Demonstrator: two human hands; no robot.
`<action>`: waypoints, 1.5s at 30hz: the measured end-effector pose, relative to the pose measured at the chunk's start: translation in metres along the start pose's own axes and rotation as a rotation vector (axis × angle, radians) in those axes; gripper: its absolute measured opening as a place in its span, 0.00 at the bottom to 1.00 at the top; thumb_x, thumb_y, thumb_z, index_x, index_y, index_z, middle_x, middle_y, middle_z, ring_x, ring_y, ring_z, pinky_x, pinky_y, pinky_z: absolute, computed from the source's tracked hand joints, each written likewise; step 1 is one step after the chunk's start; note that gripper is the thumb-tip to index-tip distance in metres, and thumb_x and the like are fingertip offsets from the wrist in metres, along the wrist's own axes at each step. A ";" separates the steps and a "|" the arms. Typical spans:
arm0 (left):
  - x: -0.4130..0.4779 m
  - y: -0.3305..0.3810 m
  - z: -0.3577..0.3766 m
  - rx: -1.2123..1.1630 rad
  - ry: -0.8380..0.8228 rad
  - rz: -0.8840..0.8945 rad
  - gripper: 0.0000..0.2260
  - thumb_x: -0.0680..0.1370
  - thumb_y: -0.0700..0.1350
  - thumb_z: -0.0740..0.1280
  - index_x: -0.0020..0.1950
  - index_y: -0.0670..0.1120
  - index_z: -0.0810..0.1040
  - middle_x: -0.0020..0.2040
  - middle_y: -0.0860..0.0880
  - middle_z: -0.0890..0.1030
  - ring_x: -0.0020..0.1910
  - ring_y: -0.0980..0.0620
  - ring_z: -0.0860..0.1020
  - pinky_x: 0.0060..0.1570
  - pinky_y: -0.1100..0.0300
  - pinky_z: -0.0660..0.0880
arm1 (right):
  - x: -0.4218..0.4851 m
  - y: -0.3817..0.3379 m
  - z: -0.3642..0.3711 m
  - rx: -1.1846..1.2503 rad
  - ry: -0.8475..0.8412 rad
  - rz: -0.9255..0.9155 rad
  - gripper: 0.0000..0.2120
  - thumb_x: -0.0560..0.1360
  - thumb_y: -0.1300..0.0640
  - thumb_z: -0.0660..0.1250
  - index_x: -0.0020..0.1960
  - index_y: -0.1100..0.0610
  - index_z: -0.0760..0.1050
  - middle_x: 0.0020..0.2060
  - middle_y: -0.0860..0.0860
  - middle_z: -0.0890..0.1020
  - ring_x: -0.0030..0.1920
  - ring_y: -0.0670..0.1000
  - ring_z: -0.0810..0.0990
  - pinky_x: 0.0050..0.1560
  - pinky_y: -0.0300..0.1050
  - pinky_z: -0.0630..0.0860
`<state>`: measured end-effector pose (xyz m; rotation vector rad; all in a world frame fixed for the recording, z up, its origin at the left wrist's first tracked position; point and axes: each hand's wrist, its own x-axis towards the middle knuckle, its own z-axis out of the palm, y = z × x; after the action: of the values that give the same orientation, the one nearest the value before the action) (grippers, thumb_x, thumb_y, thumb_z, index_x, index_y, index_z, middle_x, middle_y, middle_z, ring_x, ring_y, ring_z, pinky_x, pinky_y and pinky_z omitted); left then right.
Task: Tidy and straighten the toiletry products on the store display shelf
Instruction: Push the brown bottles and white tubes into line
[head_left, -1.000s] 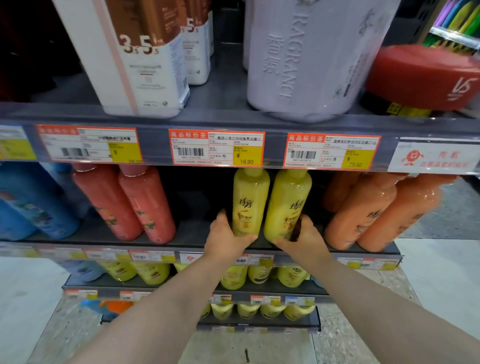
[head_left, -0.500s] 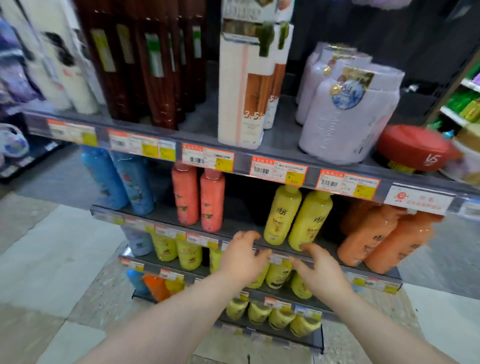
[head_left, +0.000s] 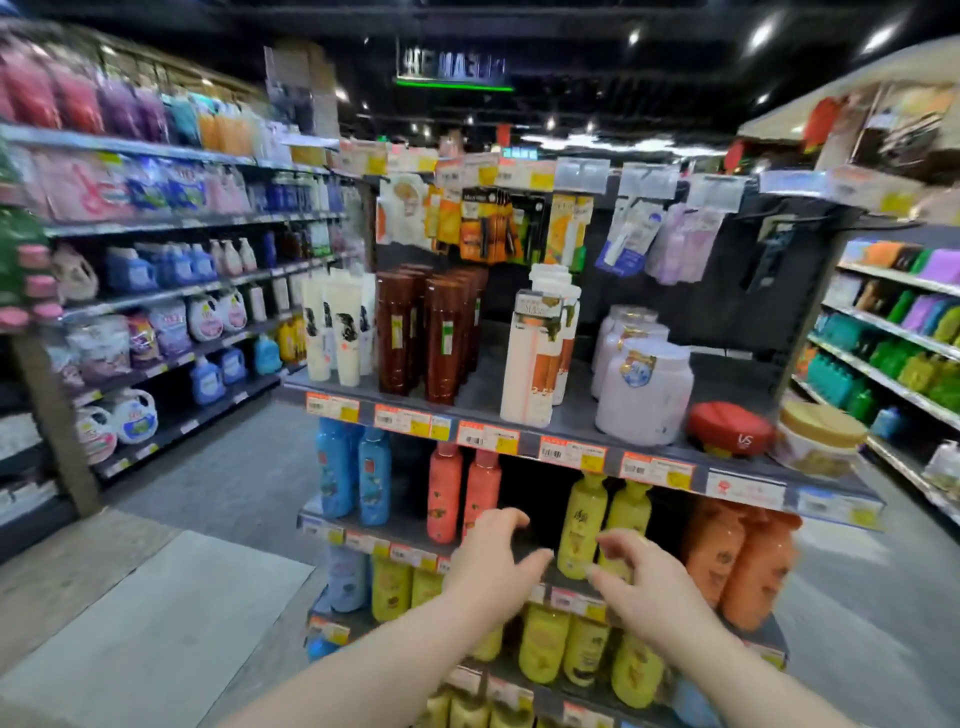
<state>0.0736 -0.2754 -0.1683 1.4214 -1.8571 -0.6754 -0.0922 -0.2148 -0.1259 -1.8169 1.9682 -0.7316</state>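
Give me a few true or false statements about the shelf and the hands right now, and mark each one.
1. Both hands, left and right, are empty. True.
2. The two yellow bottles stand to the right of the two red bottles. True.
3. The red round tub sits on the same shelf as the yellow bottles. False: it sits one shelf above.
4. The blue bottles stand at the right end of the shelf. False: they are at its left end.
5. The tall brown bottles stand upright. True.
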 end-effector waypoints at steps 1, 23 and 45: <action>-0.002 0.004 -0.014 0.011 0.024 0.013 0.21 0.72 0.57 0.67 0.62 0.53 0.71 0.60 0.53 0.73 0.60 0.53 0.73 0.61 0.56 0.70 | -0.003 -0.012 -0.004 0.014 0.021 -0.023 0.18 0.75 0.49 0.65 0.63 0.51 0.71 0.58 0.46 0.76 0.55 0.45 0.75 0.52 0.36 0.68; 0.148 -0.075 -0.223 -0.008 0.132 0.030 0.32 0.69 0.54 0.72 0.69 0.45 0.65 0.67 0.44 0.69 0.65 0.46 0.69 0.65 0.52 0.67 | 0.144 -0.179 0.040 0.053 0.111 -0.084 0.21 0.73 0.50 0.67 0.64 0.53 0.70 0.59 0.49 0.76 0.58 0.48 0.74 0.53 0.39 0.69; 0.268 -0.114 -0.166 -0.208 0.126 -0.180 0.43 0.63 0.51 0.77 0.72 0.43 0.59 0.68 0.43 0.69 0.66 0.45 0.70 0.64 0.46 0.70 | 0.287 -0.147 0.098 0.161 0.112 0.148 0.32 0.58 0.40 0.76 0.53 0.48 0.64 0.44 0.41 0.73 0.38 0.37 0.72 0.31 0.29 0.65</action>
<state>0.2296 -0.5624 -0.0938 1.4687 -1.5273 -0.8222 0.0533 -0.5174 -0.0937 -1.5508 2.0239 -0.9319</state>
